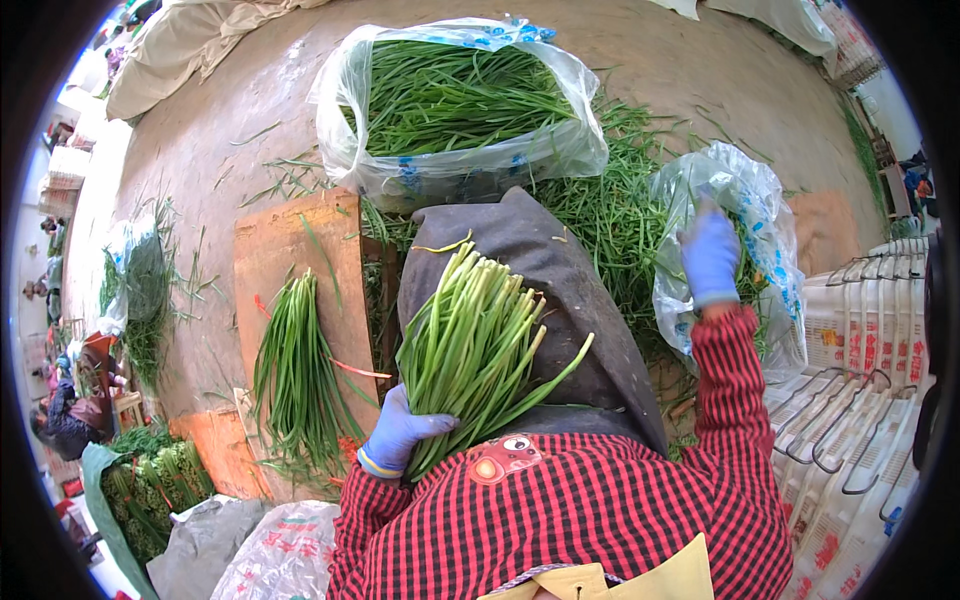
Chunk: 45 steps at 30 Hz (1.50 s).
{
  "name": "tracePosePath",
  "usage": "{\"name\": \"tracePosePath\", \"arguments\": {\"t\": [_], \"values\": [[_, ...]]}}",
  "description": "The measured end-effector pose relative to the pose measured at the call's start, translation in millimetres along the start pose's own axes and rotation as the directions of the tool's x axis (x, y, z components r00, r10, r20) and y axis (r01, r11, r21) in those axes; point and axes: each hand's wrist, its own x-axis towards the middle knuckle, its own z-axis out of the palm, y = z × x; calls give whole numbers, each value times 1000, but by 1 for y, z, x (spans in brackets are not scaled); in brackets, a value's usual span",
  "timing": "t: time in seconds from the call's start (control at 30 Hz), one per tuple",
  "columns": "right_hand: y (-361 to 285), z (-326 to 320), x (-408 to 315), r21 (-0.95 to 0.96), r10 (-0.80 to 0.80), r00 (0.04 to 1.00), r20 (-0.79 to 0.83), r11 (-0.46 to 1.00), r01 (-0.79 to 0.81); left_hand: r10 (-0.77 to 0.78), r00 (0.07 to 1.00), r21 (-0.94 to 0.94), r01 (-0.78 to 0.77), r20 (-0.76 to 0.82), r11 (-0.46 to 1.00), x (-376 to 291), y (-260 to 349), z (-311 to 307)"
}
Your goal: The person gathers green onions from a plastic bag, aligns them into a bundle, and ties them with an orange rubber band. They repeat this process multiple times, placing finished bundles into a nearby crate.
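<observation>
My left hand [409,429], in a blue glove, grips a thick bunch of green leafy stalks [472,352] that look like garlic chives. Their pale cut ends fan out over the dark apron [592,300] across my lap. Blurred, my right hand [709,251], also gloved in blue, is over a clear plastic bag [757,217] with blue print on my right. Greens show inside that bag; whether the fingers hold anything is unclear. To my left, a second bunch of stalks [296,360] lies on a brown board [281,247] beside a red tie strip [360,369].
An open plastic bag [465,161] full of long greens stands ahead. Loose trimmings [607,202] cover the floor beside it. White plastic crates [847,315] with wire handles line my right. Tied bundles [157,480] are stacked lower left. Farther left, a person [64,420] sits.
</observation>
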Motion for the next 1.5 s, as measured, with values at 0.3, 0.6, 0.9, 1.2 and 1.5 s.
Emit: {"name": "tracePosePath", "arguments": {"t": [0.3,0.6,0.9,1.2,1.5], "values": [[-133,-67,-117,831,-547,630,551,432,-351,-81,989,116,67,122,991,8,6,-2],[-178,-42,-52,317,-701,446,556,-317,-894,-58,962,-218,119,266,969,-3,0,-15],[-116,-36,3,697,-179,726,663,-203,-687,-3,952,-130,46,307,990,17,-20,-36],[-131,-75,-42,904,-478,770,423,156,-399,-42,932,-78,75,359,994,26,-18,-42],[-137,-68,-52,687,-413,592,693,127,-716,-122,945,-72,150,302,986,23,-8,-32]]}}
